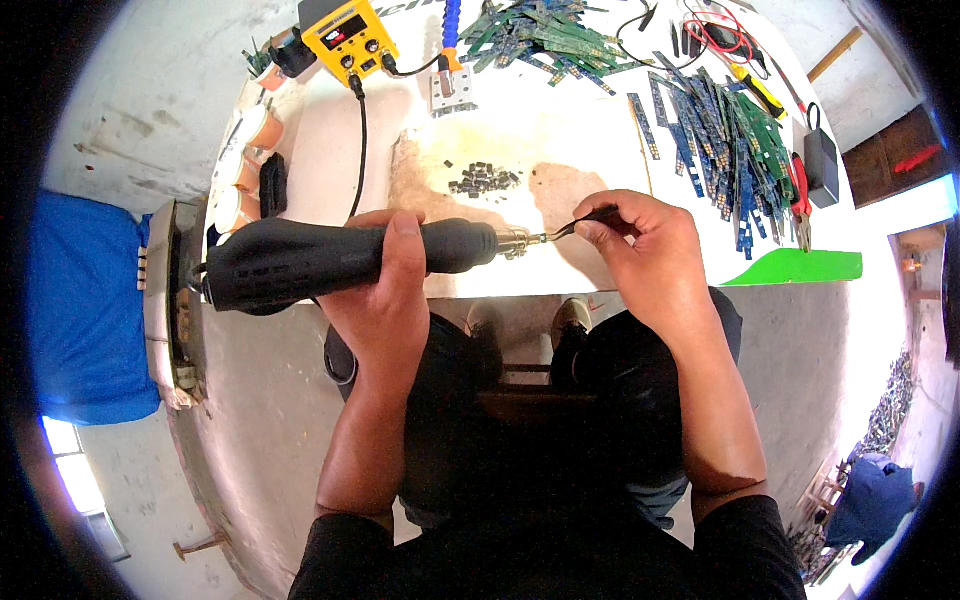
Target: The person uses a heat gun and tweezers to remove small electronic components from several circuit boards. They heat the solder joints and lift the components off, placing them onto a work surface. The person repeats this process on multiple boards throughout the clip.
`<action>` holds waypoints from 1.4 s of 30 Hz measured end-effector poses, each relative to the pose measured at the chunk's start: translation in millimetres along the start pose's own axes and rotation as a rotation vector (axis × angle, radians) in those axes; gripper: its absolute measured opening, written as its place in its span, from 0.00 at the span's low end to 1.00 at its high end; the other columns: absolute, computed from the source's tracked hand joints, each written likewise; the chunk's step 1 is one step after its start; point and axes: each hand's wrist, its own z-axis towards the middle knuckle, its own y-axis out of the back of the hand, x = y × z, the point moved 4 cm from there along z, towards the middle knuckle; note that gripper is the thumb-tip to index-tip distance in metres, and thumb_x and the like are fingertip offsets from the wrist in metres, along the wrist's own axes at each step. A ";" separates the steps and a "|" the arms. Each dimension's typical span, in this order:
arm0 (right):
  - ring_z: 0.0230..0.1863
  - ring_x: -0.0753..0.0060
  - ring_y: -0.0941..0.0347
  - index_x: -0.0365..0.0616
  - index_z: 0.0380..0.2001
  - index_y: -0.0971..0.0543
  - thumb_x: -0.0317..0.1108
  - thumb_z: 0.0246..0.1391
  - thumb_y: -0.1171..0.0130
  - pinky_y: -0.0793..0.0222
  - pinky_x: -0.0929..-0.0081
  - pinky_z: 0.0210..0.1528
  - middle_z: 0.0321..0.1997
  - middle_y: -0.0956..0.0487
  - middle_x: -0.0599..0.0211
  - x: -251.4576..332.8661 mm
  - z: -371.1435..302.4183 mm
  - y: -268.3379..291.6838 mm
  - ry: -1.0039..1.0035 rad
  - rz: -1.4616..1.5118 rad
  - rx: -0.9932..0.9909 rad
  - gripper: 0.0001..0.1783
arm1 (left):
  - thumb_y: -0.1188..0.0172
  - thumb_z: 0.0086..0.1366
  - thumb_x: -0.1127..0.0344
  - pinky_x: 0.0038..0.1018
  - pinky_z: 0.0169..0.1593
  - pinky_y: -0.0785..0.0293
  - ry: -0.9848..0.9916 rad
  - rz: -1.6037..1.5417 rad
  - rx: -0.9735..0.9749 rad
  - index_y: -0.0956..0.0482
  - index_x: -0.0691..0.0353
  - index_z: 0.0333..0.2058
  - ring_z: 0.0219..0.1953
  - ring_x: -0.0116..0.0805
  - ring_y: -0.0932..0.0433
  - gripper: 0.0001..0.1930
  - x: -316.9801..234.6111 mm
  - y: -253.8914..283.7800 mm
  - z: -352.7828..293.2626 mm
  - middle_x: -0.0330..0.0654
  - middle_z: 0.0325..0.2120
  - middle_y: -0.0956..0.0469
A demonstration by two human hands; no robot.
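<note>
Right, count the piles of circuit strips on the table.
2. A mostly green pile at the table's far side, near the middle, and a blue-green pile beyond and right of the right hand. The far edge is cut off, so more may be hidden.

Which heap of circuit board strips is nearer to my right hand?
The right heap, beside the red-handled pliers; the other heap lies farther back.
</note>
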 end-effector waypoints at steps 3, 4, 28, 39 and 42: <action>0.32 0.67 0.18 0.39 0.39 0.15 0.23 0.55 0.34 0.25 0.72 0.39 0.33 0.15 0.53 -2.4 0.0 -0.4 -0.004 0.008 -0.006 0.08 | 0.36 0.68 0.69 0.20 0.34 0.23 0.047 -0.062 -0.005 0.20 0.70 0.39 0.31 0.25 0.20 0.09 -2.7 -0.2 -0.9 0.45 0.32 0.17; 0.32 0.66 0.18 0.39 0.39 0.15 0.23 0.55 0.34 0.25 0.72 0.39 0.33 0.15 0.53 -2.8 0.0 -0.7 0.001 0.014 -0.005 0.08 | 0.36 0.68 0.69 0.20 0.34 0.23 0.053 -0.072 -0.005 0.20 0.70 0.39 0.31 0.25 0.20 0.09 -1.4 0.4 -0.6 0.45 0.32 0.17; 0.33 0.46 0.19 0.38 0.36 0.18 0.22 0.54 0.37 0.25 0.62 0.36 0.31 0.18 0.47 4.7 -2.6 1.4 0.153 -0.092 -0.019 0.06 | 0.38 0.68 0.67 0.19 0.32 0.27 0.004 -0.041 -0.015 0.19 0.68 0.38 0.29 0.23 0.23 0.08 0.7 2.2 -1.8 0.41 0.31 0.19; 0.35 0.49 0.16 0.38 0.37 0.17 0.21 0.55 0.37 0.23 0.66 0.38 0.32 0.17 0.46 5.5 -1.8 1.6 0.135 -0.110 -0.035 0.06 | 0.40 0.70 0.62 0.17 0.24 0.36 -0.033 -0.011 -0.021 0.19 0.63 0.36 0.23 0.19 0.29 0.10 -5.1 -3.1 -1.6 0.37 0.27 0.21; 0.33 0.67 0.18 0.38 0.37 0.17 0.22 0.55 0.35 0.25 0.73 0.38 0.32 0.15 0.55 5.1 -2.4 1.9 0.130 -0.116 -0.056 0.06 | 0.40 0.70 0.62 0.16 0.24 0.36 -0.017 0.001 -0.039 0.19 0.64 0.36 0.23 0.19 0.29 0.10 -3.3 -2.7 -1.4 0.36 0.27 0.21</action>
